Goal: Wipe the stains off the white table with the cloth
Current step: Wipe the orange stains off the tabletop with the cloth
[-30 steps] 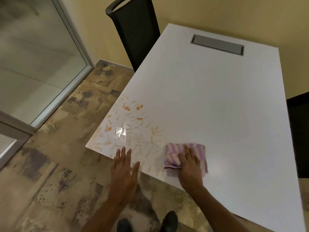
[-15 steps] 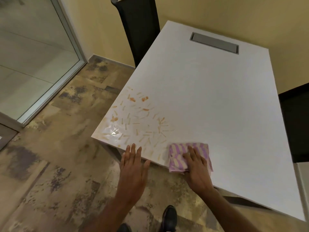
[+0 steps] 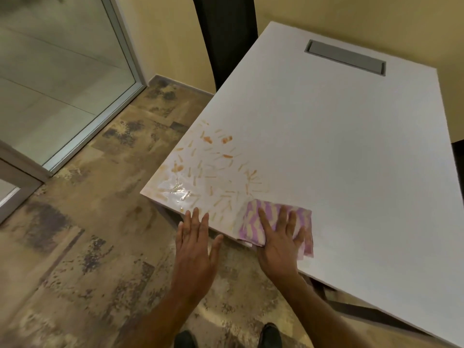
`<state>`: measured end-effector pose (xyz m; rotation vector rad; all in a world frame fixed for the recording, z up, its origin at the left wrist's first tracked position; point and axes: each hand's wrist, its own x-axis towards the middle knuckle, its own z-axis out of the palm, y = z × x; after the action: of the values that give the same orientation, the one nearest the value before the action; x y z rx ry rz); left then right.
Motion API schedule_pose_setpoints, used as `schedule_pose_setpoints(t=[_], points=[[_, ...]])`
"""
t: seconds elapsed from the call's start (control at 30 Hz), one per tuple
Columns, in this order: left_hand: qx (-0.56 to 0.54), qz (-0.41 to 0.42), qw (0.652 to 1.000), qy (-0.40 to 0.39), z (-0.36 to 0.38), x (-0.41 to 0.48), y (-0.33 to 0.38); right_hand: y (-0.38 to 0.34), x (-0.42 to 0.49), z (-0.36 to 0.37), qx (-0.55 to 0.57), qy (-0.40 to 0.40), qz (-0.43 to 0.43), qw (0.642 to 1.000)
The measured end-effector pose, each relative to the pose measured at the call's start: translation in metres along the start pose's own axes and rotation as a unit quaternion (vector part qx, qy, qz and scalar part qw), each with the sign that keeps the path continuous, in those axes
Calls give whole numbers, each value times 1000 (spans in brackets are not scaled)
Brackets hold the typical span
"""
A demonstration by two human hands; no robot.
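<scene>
Warm, dim indoor light tints everything yellow. Up and left of the right hand point(image 3: 278, 242) pressing the cloth point(image 3: 248, 222), a wet patch point(image 3: 179, 192) on the white table point(image 3: 339, 146) throws sharp glare. Below the hand, shadow sits under the table edge. Wide-angle bend curves the frame edges; the floor point(image 3: 62, 247) far left looks smeared.

I am standing at the near left corner of the table point(image 3: 351, 146). The stains point(image 3: 213, 172) are lying on this corner. The cloth point(image 3: 251, 222) is lying just right of them at the near edge, under my flat right hand point(image 3: 278, 242). My left hand point(image 3: 194, 249) is reaching over the edge, left of the cloth. A chair point(image 3: 226, 33) is standing beside the far left side.
</scene>
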<state>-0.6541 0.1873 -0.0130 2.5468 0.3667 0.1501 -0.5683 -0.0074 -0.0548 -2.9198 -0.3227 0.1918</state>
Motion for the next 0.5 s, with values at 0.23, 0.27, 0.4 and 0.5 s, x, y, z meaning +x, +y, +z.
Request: schedule_pose_setpoints(t=[0.23, 0.27, 0.4, 0.5], points=[[-16, -28, 998, 53, 4, 4, 0, -47, 9, 7, 26, 25, -103, 994], [-19, -32, 998, 58, 3, 3, -1, -53, 7, 7, 30, 29, -116, 992], [-17, -50, 996, 70, 1, -1, -4, -58, -1, 9, 42, 26, -139, 989], [-4, -45, 997, 65, 3, -2, -5, -45, -12, 10, 58, 17, -151, 987]])
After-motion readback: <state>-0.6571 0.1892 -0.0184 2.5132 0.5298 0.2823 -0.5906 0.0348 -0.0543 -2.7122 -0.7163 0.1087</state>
